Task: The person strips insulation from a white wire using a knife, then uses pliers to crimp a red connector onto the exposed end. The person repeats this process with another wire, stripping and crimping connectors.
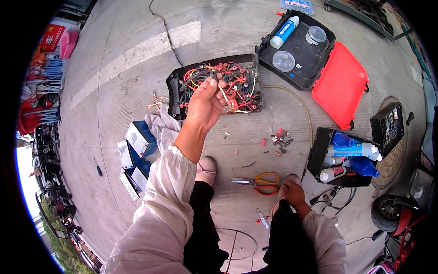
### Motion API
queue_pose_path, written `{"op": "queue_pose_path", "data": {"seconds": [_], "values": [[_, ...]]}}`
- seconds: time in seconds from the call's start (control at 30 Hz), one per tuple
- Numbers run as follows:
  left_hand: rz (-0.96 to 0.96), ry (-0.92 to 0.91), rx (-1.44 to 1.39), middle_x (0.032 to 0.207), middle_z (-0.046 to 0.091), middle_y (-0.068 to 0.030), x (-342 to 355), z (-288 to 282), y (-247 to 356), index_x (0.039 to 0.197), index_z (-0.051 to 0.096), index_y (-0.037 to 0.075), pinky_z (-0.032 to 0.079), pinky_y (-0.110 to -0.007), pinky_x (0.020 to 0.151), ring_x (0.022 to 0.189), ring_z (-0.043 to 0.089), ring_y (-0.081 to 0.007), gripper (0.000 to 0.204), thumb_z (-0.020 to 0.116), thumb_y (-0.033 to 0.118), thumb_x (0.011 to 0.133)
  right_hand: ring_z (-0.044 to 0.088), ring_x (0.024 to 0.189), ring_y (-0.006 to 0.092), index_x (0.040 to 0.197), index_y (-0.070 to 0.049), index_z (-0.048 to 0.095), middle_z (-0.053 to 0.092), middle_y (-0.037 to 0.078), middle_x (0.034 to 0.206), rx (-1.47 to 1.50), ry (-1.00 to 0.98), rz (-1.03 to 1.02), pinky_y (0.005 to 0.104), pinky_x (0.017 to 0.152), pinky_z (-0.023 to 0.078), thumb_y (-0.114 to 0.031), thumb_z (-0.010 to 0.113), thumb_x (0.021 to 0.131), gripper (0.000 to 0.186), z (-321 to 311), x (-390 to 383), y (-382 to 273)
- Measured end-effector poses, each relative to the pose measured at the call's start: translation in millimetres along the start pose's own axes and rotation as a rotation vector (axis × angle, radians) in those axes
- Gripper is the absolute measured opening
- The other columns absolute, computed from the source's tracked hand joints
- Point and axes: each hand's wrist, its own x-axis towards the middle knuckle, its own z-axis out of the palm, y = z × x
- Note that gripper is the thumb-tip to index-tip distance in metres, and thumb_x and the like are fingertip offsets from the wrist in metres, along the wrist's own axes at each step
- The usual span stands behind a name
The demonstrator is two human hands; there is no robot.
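Observation:
My left hand [206, 102] is closed in a pinch on a short white wire [223, 93] with a red terminal at its lower end. It hangs over a black tray [173, 86] heaped with red, black, yellow and white wire pieces and terminals. Down by my right shoe [279, 196] is my right hand [294, 193], far from the tray; its fingers are mostly hidden, so their grip does not show. Between my feet lie scissors [258, 182] with orange and red handles, blades pointing left. Beyond them small red and dark terminals [282, 139] are scattered on the ground.
An open black case [296, 50] with a red lid [340, 86] stands far right, holding a bottle and round tubs. Nearer sits a black bin [319, 153] of bottles. Blue-and-white boxes [137, 141] and a grey cloth [163, 125] are left. A scooter wheel [388, 211] borders the right.

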Motion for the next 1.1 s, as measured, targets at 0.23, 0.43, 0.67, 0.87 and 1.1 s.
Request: {"op": "queue_pose_path", "data": {"seconds": [0.23,0.43,0.67,0.87,1.1], "values": [[-0.142,-0.107,-0.089,0.094,0.064,-0.0056,-9.7,6.6,-5.2,0.118,0.055,0.002,0.043,-0.024,0.052,0.060,0.047,-0.0081,0.023,0.047,0.014,0.100,0.065,0.085,0.0400,0.100,-0.010,0.067,0.067,0.020,0.090,-0.035,-0.038,0.020,0.0483,0.075,0.052,-0.029,0.056,0.088,0.024,-0.7,1.4,-1.3],[-0.172,-0.079,-0.056,0.091,0.065,-0.0085,-13.3,14.9,-6.1,0.116,0.058,0.000,0.036,-0.017,0.041,0.054,0.044,-0.0048,0.023,0.048,0.014,0.100,0.065,0.083,0.0391,0.095,-0.010,0.067,0.068,0.018,0.088,-0.064,-0.029,0.032,0.0483,0.074,0.052,-0.030,0.058,0.088,0.022,2.5,3.6,-1.1],[-0.165,-0.049,0.062,0.085,0.062,-0.0054,-15.6,12.1,-3.9,0.122,0.055,0.007,0.034,-0.017,0.039,0.053,0.043,-0.0059,0.025,0.049,0.015,0.099,0.065,0.084,0.0397,0.098,-0.010,0.066,0.068,0.019,0.088,-0.078,-0.044,0.051,0.0483,0.074,0.052,-0.029,0.057,0.088,0.023,-0.1,3.1,-6.7],[-0.153,-0.023,0.048,0.085,0.062,-0.0038,-15.6,9.3,-4.7,0.109,0.055,0.011,0.038,-0.022,0.054,0.062,0.047,-0.0086,0.012,0.051,0.016,0.098,0.065,0.084,0.0393,0.096,-0.010,0.067,0.068,0.019,0.087,-0.087,-0.028,0.057,0.0479,0.074,0.052,-0.029,0.058,0.087,0.022,0.6,4.4,-8.9],[-0.212,-0.060,-0.088,0.078,0.055,-0.0008,-16.6,9.1,-3.9,0.102,0.054,0.014,0.038,-0.021,0.056,0.065,0.046,-0.0084,0.005,0.053,0.014,0.097,0.065,0.082,0.0392,0.093,-0.009,0.066,0.068,0.017,0.086,-0.063,-0.001,0.023,0.0476,0.073,0.052,-0.027,0.058,0.087,0.020,4.4,4.3,-4.1]]}}
